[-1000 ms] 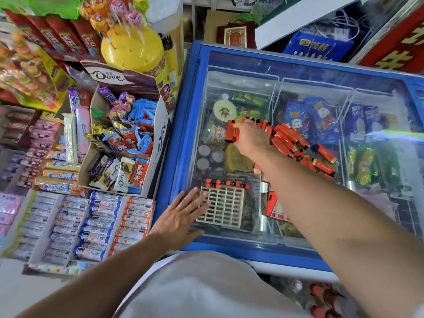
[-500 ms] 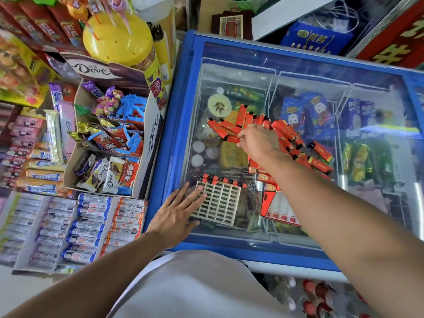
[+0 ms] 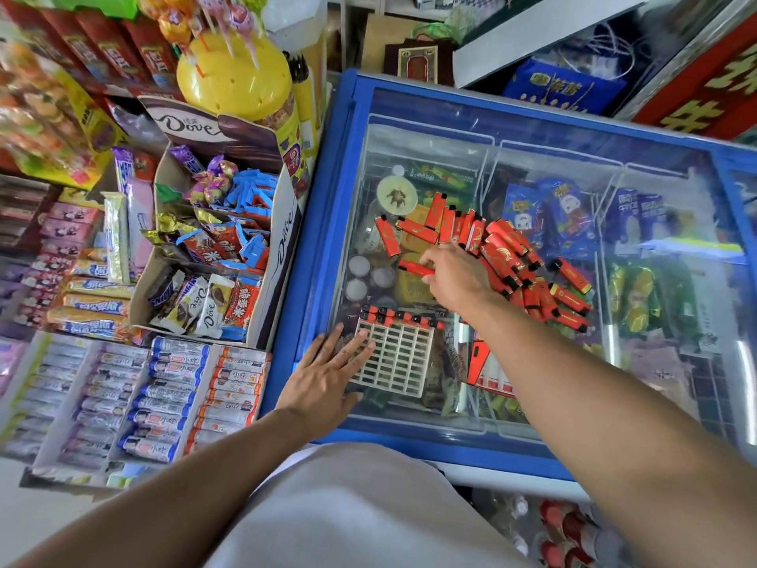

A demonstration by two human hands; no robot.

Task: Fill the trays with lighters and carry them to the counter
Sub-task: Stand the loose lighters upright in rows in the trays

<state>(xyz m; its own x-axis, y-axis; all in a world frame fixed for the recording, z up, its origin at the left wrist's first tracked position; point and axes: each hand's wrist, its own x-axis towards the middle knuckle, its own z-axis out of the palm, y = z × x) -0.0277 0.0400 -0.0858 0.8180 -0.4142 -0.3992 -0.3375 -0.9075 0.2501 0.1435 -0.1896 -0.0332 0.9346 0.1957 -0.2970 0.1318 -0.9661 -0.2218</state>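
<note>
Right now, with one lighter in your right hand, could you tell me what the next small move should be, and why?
Probably bring the right hand and the red lighter it pinches down to the white grid tray and drop the lighter into an empty slot. Only the tray's far row is filled, the left hand rests flat on the tray's near-left corner, and the loose lighter pile remains on the freezer lid.

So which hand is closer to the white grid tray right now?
Left. The left hand rests flat against the tray's left edge; the right hand is beyond it, pinching a lighter.
</note>
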